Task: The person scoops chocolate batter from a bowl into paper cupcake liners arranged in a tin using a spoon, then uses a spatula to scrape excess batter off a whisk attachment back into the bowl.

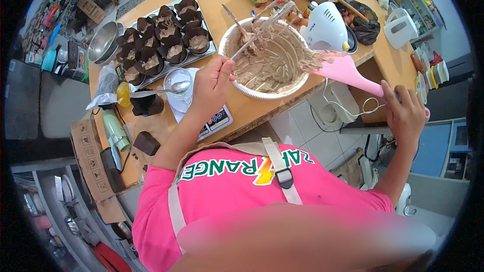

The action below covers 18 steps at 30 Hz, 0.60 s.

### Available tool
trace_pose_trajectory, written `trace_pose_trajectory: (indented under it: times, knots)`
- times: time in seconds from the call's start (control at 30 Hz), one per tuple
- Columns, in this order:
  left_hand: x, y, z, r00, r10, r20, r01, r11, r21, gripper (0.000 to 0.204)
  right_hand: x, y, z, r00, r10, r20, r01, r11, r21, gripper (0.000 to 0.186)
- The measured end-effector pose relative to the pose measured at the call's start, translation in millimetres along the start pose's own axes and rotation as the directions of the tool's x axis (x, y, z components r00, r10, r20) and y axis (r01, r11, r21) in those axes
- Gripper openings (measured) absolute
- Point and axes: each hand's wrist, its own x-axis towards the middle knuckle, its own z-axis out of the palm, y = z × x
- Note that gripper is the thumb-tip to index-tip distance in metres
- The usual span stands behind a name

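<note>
A white bowl point(225, 40) stands on the table edge, its inside coated with brown batter. My left hand point(214, 80) is closed on a long thin utensil point(262, 32) that slants over the bowl, smeared with batter; its exact kind is unclear. With my right hand point(406, 108) I grip the handle of a pink spatula point(348, 73), whose batter-covered blade reaches over the bowl's right rim. A batter-coated beater point(247, 39) also stands in the bowl. Dark paper muffin cups point(166, 29) with batter fill a tray point(209, 25) at the left.
Below the tray, a spoon point(171, 88) lies across a clear cup point(176, 99) on a kitchen scale point(218, 123). One more dark cup point(147, 105) stands beside it. A white hand mixer point(325, 27) sits right of the bowl, with a cord point(348, 113) hanging off the table.
</note>
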Motion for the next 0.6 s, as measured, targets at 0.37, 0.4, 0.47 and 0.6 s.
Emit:
trace_pose_trajectory:
  times: [0.37,0.4,0.47,0.6]
  knots:
    - [1.3,2.6,-1.2,0.999,-0.034,0.009,0.034,0.999,0.003,0.029,-9.7,18.8,-17.7,0.992,0.106,-0.062,-0.103,0.994,0.040,0.042]
    - [2.4,1.3,-1.4,0.999,-0.035,0.012,0.036,0.999,-0.010,0.029,-6.4,18.1,-11.9,0.986,0.168,-0.014,-0.162,0.966,0.199,0.037]
    - [3.8,-1.1,-1.4,0.999,-0.036,0.019,0.036,0.999,-0.026,0.030,1.1,16.5,0.1,0.973,0.224,0.045,-0.226,0.910,0.347,0.032]
    - [2.1,0.7,-3.0,0.998,-0.064,0.023,0.065,0.997,-0.031,0.031,22.8,18.4,35.6,0.914,0.209,0.348,-0.400,0.612,0.683,0.025]
